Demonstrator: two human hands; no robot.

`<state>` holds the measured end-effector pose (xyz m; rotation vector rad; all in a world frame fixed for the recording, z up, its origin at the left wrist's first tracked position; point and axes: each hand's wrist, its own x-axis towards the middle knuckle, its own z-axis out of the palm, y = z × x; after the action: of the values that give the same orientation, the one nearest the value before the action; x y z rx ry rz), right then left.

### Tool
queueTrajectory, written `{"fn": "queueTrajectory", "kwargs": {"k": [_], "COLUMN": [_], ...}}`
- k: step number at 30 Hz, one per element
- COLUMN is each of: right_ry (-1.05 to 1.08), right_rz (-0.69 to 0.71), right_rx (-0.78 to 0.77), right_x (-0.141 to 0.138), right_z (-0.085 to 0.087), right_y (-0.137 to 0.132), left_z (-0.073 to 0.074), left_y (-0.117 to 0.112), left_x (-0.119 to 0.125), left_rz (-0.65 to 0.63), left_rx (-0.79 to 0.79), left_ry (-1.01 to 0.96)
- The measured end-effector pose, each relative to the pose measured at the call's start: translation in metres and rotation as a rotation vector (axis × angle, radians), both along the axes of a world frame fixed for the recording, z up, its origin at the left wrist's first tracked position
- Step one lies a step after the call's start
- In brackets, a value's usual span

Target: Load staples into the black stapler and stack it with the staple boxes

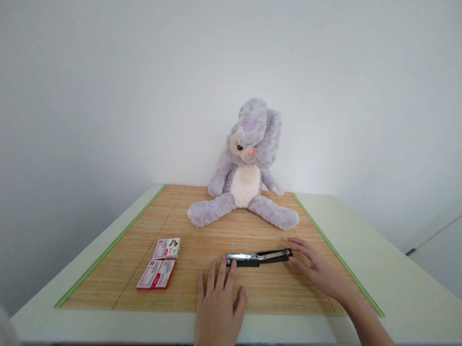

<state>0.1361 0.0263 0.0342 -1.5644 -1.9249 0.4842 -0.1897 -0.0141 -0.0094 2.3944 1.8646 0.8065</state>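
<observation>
A black stapler (242,261) lies unfolded on the bamboo mat, its shiny metal magazine showing along the left half and its other arm (275,256) stretched out to the right. My left hand (218,312) rests palm down in front of its left end. The fingers are spread, with the fingertips at the stapler's edge. At the right end, my right hand (319,270) has its thumb on the near side and its fingers on the far side, closed around the tip. How firmly it grips cannot be seen.
Two small red-and-white boxes (166,248) (156,274) lie left of my left hand. A grey plush rabbit (247,163) sits against the white wall at the back. Beneath everything is a green-edged bamboo mat (105,285) on a white table (388,274).
</observation>
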Motion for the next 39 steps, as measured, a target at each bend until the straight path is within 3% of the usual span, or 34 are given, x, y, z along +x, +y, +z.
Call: {"fn": "queueTrajectory", "kwargs": {"k": [4, 10, 13, 16, 18, 24, 28, 32, 39], "right_ry": [0.042, 0.041, 0.007, 0.022, 0.042, 0.133, 0.061, -0.018, -0.008], "right_rz": [-0.061, -0.219, -0.345, -0.393, -0.403, -0.516, -0.489, -0.286, -0.195], "right_rx": [0.003, 0.022, 0.099, 0.12, 0.12, 0.26, 0.381, 0.366, 0.201], "right_x": [-0.004, -0.021, -0.036, -0.045, -0.047, -0.05, -0.071, -0.101, -0.135], "right_z": [-0.005, -0.046, -0.062, -0.068, -0.068, -0.058, -0.038, -0.028, -0.039], "right_y": [-0.008, -0.028, -0.035, -0.038, -0.037, -0.042, -0.059, -0.07, -0.071], "left_z": [0.001, 0.003, 0.007, 0.013, 0.017, 0.026, 0.015, 0.004, 0.02], "left_y": [0.002, 0.001, 0.006, 0.01, 0.01, -0.003, -0.004, 0.005, 0.017], "left_x": [-0.005, -0.027, -0.063, -0.103, -0.121, -0.12, -0.11, -0.093, -0.054], "left_rz": [-0.017, -0.037, 0.106, 0.381, 0.474, 0.534, 0.4, 0.134, -0.136], "left_rx": [-0.003, 0.046, 0.158, 0.246, 0.226, 0.133, 0.076, -0.042, -0.205], "left_ry": [-0.011, -0.029, -0.062, -0.091, -0.05, 0.039, 0.018, -0.046, -0.19]}}
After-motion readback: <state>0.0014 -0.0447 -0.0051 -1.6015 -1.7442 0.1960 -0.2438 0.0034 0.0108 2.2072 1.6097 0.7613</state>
